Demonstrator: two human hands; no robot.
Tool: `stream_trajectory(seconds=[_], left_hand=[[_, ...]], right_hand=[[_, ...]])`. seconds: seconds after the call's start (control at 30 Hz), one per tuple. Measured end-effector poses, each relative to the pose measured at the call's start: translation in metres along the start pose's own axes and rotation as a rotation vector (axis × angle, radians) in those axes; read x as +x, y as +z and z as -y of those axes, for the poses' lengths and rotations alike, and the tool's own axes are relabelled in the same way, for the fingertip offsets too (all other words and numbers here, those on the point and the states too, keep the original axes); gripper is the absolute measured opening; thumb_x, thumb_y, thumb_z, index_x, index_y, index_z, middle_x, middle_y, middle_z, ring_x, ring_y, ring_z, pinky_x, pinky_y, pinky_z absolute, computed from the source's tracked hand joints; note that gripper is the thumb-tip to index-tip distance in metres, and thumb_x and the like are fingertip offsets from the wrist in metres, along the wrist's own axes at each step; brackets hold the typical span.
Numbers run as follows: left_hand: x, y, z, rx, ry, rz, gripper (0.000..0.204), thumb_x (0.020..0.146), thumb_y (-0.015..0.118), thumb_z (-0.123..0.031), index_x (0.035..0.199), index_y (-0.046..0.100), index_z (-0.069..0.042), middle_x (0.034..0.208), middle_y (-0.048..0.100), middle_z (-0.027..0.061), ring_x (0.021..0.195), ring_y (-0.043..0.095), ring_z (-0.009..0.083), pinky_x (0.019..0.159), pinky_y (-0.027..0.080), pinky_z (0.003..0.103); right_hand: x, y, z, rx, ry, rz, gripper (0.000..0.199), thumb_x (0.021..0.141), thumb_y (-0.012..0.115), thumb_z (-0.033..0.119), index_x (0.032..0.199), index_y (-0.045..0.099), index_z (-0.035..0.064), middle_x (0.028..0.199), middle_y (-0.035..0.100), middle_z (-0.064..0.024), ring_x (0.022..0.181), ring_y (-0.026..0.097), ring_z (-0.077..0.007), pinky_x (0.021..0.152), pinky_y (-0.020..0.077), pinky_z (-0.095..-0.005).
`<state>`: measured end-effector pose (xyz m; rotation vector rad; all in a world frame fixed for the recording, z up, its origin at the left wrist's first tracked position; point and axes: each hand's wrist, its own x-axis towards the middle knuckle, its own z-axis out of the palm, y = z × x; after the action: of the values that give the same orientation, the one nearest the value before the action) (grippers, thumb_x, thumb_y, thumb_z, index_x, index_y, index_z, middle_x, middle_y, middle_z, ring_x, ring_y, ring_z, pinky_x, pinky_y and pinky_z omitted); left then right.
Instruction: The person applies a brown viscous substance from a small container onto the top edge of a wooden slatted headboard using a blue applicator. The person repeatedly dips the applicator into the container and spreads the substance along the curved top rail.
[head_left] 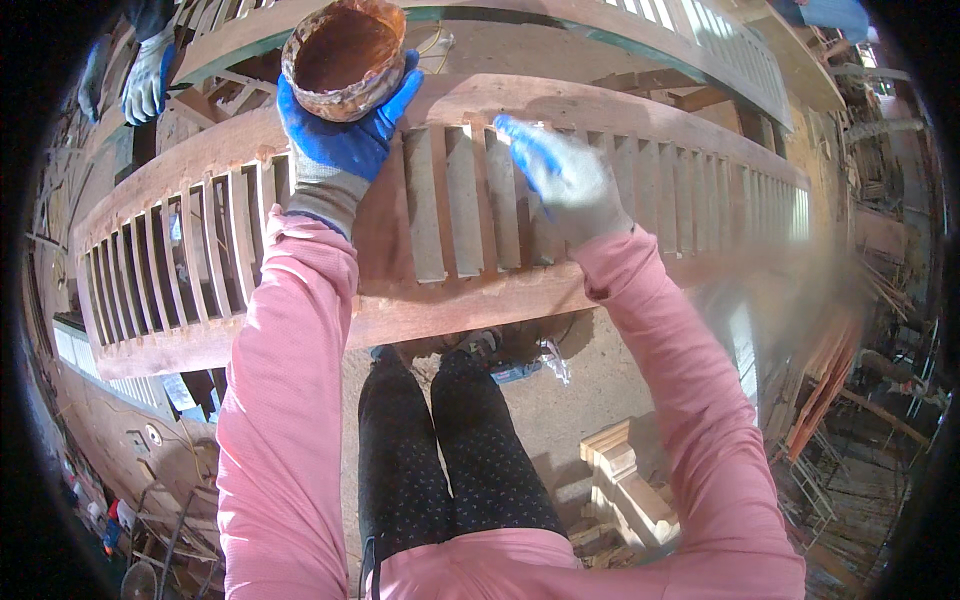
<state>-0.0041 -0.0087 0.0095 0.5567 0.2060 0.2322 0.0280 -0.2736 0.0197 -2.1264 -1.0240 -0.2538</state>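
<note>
My left hand, in a blue and grey work glove, is wrapped under and around a rough-sided bowl with reddish-brown matter inside. It holds the bowl above the far rail of a long slatted wooden panel. My right hand, gloved likewise, is over the slats right of the middle. Its index finger reaches toward the far rail, where brown smears mark the slat tops. The other fingers look bent in, and whether something small is in them is hidden. Both forearms are in pink sleeves.
Another slatted panel lies beyond mine. At the upper left are another person's gloved hands. A carved wooden piece stands on the floor at lower right, near stacked boards. A plastic bottle lies by my feet.
</note>
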Motion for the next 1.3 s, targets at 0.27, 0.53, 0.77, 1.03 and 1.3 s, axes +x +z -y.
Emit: stream_trajectory(seconds=[0.27, 0.53, 0.77, 1.03, 1.3], left_hand=[[0.003, -0.002, 0.003, -0.022, -0.010, 0.042, 0.086, 0.098, 0.043, -0.070, 0.161, 0.033, -0.013, 0.159, 0.040, 0.0267, 0.141, 0.047, 0.0514, 0.113, 0.048, 0.065], [0.007, -0.013, 0.005, -0.249, -0.052, 0.178, 0.085, 0.097, 0.044, -0.066, 0.161, 0.035, -0.011, 0.162, 0.037, 0.0266, 0.145, 0.041, 0.0529, 0.117, 0.042, 0.067], [0.010, -0.004, -0.009, -0.103, 0.095, -0.027, 0.085, 0.096, 0.047, -0.065, 0.160, 0.036, -0.010, 0.161, 0.037, 0.0271, 0.145, 0.040, 0.0533, 0.117, 0.042, 0.068], [0.038, -0.040, -0.035, -0.071, 0.136, 0.042, 0.083, 0.094, 0.052, -0.058, 0.161, 0.036, -0.010, 0.163, 0.036, 0.0254, 0.148, 0.036, 0.0529, 0.120, 0.036, 0.069], [0.037, -0.045, -0.051, -0.056, 0.180, 0.031, 0.080, 0.098, 0.048, -0.054, 0.160, 0.035, -0.005, 0.163, 0.037, 0.0251, 0.148, 0.037, 0.0507, 0.121, 0.034, 0.069]], right_hand=[[0.034, -0.027, -0.008, 0.844, 1.003, 0.223, 0.032, 0.100, 0.070, 0.029, 0.121, 0.074, 0.0060, 0.076, 0.063, 0.0026, 0.060, 0.053, -0.0062, 0.051, 0.0384, -0.0217], [0.039, 0.009, 0.031, 0.674, 0.763, 0.129, 0.031, 0.102, 0.068, 0.027, 0.124, 0.074, 0.0076, 0.082, 0.072, -0.0014, 0.063, 0.062, -0.0129, 0.057, 0.0501, -0.0297], [0.006, 0.024, 0.030, -0.474, -0.297, 0.106, 0.042, 0.086, 0.073, 0.010, 0.128, 0.073, 0.0148, 0.098, 0.076, -0.0075, 0.075, 0.072, -0.0251, 0.064, 0.0579, -0.0351], [0.006, 0.012, 0.047, -0.376, -0.272, 0.180, 0.049, 0.087, 0.066, 0.012, 0.136, 0.068, 0.0112, 0.082, 0.070, -0.0074, 0.071, 0.070, -0.0254, 0.059, 0.0547, -0.0399], [0.008, 0.012, 0.045, -0.521, -0.212, 0.247, 0.037, 0.089, 0.073, 0.009, 0.126, 0.075, 0.0113, 0.101, 0.077, -0.0071, 0.076, 0.073, -0.0218, 0.065, 0.0593, -0.0338]])
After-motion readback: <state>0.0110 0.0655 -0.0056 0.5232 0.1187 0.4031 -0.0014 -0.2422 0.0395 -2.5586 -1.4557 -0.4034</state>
